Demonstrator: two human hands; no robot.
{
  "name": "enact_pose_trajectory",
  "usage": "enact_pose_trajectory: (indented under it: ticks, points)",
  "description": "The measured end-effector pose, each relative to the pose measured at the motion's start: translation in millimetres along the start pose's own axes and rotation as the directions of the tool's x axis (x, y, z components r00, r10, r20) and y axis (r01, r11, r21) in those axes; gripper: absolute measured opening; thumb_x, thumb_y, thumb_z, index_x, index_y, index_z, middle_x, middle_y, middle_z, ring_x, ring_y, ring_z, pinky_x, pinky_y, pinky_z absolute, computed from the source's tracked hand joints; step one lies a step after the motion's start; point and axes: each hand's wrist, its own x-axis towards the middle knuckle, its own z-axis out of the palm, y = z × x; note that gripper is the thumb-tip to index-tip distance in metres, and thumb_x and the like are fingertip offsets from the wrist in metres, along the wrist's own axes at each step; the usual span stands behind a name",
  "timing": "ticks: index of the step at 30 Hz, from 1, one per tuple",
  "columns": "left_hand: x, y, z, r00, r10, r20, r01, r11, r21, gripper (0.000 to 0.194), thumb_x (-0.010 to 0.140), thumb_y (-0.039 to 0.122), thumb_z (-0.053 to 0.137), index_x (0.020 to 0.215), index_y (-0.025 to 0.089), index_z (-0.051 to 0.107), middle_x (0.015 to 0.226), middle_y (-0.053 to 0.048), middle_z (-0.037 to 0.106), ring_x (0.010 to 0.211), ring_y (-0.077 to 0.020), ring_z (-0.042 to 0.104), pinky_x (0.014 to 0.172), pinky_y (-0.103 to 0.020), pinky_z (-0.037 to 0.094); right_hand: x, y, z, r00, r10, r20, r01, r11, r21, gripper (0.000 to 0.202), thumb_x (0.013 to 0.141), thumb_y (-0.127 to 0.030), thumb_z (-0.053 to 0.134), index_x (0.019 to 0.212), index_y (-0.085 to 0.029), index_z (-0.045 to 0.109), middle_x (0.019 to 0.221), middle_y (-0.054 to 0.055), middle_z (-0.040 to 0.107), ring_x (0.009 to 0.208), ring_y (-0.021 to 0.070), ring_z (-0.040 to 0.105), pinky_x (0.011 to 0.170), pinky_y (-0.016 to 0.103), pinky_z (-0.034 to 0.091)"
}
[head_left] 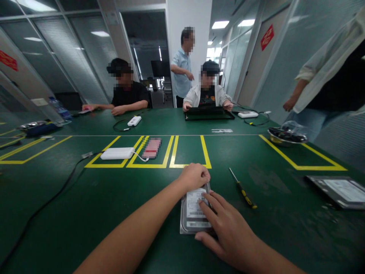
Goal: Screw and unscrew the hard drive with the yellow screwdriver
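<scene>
A silver hard drive (pixel 196 222) with a white printed label lies on the green table in front of me. My left hand (pixel 195 178) is closed at the drive's far right corner, its fingers curled together beside a thin metal edge. Whatever is pinched there is hidden by the fingers. My right hand (pixel 228 219) rests over the drive's right side with fingers spread, fingertips on the label and the thumb by the near edge. To the right of the drive lies a yellow and black screwdriver (pixel 242 190), its tip pointing away from me.
A second hard drive (pixel 339 190) lies at right, below a metal bowl (pixel 288 141) of dark items. Beyond my hands are yellow tape outlines (pixel 190 166), a white power bank (pixel 117 153) and a pink phone (pixel 152 147). A black cable (pixel 57 194) crosses the left side. Several people are around the table.
</scene>
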Motion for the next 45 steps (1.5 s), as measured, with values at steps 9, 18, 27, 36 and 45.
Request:
enact_pose_trajectory:
  ticks: [9,18,27,36,45]
  points:
    - [-16.5,10.9,-1.4,0.988,-0.111,-0.103,0.114,0.993,0.024,0.010,0.081,0.026,0.068,0.090,0.024,0.072,0.092,0.000,0.074,0.093,-0.0229,0.064,0.088,-0.037,0.046,7.1,11.0,-7.2,0.986,0.155,-0.068,-0.162,0.980,-0.112,0.023,0.094,-0.019,0.045,0.101,-0.015,0.067,0.102,0.013,0.062,0.094,0.0267,0.057,0.084,0.044,0.051]
    - [-64.6,22.6,-0.9,0.960,-0.079,-0.268,0.113,0.987,0.115,0.021,0.088,0.032,0.063,0.107,0.024,0.065,0.113,-0.006,0.066,0.110,-0.0294,0.050,0.095,-0.047,0.034,8.2,37.7,-30.4,0.888,0.458,-0.027,-0.411,0.768,-0.492,0.020,0.088,-0.011,0.047,0.101,-0.016,0.061,0.095,0.012,0.058,0.086,0.0294,0.061,0.066,0.040,0.050]
    - [-77.0,28.4,6.4,0.968,-0.012,-0.251,0.044,0.991,0.125,0.022,0.093,0.033,0.056,0.111,0.027,0.066,0.113,-0.004,0.069,0.111,-0.0285,0.050,0.099,-0.053,0.023,2.1,60.7,-41.4,0.700,0.679,0.221,-0.560,0.714,-0.421,0.034,0.094,-0.019,0.044,0.127,-0.014,0.050,0.104,0.016,0.063,0.089,0.0326,0.068,0.065,0.042,0.052]
    - [-76.6,31.3,6.7,0.972,0.044,-0.229,0.008,0.975,0.220,0.022,0.094,0.031,0.051,0.109,0.023,0.065,0.111,-0.008,0.069,0.106,-0.0286,0.053,0.099,-0.055,0.024,9.4,66.4,-52.7,0.691,0.702,0.171,-0.619,0.697,-0.362,0.025,0.095,-0.021,0.036,0.116,-0.017,0.049,0.095,0.011,0.063,0.084,0.0299,0.068,0.062,0.037,0.046]
    - [-72.5,33.2,5.1,0.971,0.099,-0.217,-0.028,0.950,0.310,0.021,0.094,0.029,0.047,0.099,0.019,0.065,0.097,-0.009,0.068,0.097,-0.0280,0.056,0.094,-0.053,0.029,8.7,98.4,-68.6,0.804,0.560,-0.199,-0.546,0.828,0.124,0.027,0.087,-0.035,0.049,0.102,-0.018,0.063,0.090,0.007,0.061,0.077,0.0203,0.058,0.067,0.033,0.043]
